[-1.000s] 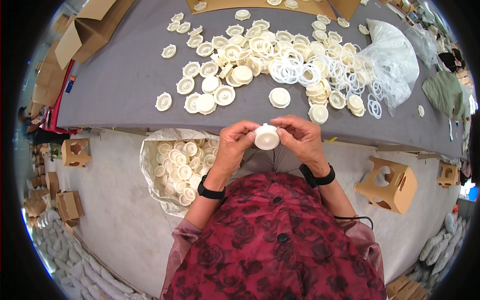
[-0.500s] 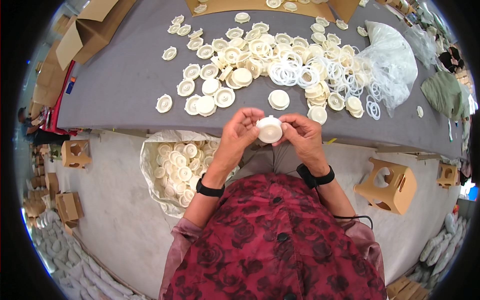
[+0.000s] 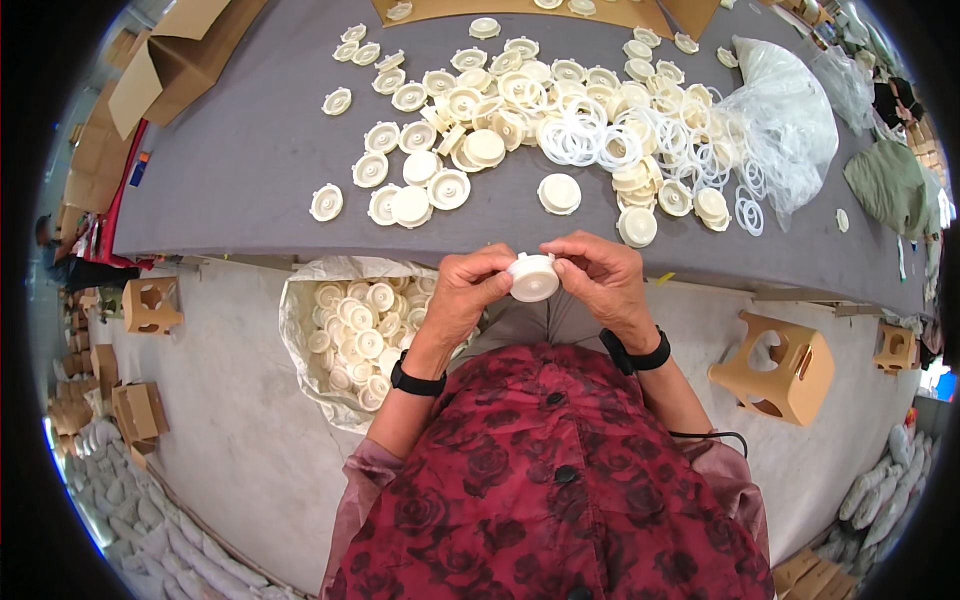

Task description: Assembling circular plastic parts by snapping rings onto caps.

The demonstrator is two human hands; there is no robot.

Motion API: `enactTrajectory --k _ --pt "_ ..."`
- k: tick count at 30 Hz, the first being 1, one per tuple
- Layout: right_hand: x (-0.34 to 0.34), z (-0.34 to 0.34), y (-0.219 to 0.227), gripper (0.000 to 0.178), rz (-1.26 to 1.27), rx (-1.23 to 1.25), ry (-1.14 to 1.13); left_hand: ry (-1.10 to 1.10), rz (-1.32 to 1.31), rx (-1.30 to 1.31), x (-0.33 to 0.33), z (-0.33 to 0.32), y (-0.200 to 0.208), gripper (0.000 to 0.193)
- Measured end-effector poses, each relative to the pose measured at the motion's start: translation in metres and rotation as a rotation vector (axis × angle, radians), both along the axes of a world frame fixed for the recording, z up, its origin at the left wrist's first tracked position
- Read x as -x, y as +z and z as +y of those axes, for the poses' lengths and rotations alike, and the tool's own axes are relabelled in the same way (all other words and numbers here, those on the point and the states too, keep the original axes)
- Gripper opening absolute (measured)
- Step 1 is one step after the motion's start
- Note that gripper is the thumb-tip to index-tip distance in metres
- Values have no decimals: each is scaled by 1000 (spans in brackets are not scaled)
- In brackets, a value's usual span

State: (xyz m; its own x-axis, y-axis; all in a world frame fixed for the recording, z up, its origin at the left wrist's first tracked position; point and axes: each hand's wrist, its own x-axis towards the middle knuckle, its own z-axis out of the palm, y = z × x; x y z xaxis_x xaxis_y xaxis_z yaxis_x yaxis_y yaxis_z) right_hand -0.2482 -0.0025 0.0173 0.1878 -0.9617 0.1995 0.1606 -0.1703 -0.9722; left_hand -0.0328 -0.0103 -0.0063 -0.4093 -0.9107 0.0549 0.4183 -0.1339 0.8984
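A round cream plastic cap is held between both hands, just off the near edge of the table. My left hand pinches its left rim between thumb and fingers. On the opposite rim, my right hand grips with thumb and forefinger. Beyond them, a heap of similar caps spreads over the grey table. Thin translucent white rings lie on the heap's right part. One single cap rests close to the table edge, straight ahead of my hands.
A white sack full of caps stands on the floor below my left arm. A clear plastic bag lies at the table's right, near a green cloth. Cardboard boxes stand far left. A tan stool is at right.
Both hands have come down and slightly closer to me with the cap. The cap has tilted a little, and the left fingers have curled closer around its rim.
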Motion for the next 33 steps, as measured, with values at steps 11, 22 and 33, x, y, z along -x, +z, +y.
enactTrajectory --k 11,22,33 --pt "-3 3 9 17 44 -139 41 -55 -62 -116 2 -11 26 29" --pt "3 2 3 18 118 -59 -5 67 131 -157 7 7 -9 20" --pt "-5 -12 -6 28 620 265 -129 -238 -1195 550 -67 20 44 11"
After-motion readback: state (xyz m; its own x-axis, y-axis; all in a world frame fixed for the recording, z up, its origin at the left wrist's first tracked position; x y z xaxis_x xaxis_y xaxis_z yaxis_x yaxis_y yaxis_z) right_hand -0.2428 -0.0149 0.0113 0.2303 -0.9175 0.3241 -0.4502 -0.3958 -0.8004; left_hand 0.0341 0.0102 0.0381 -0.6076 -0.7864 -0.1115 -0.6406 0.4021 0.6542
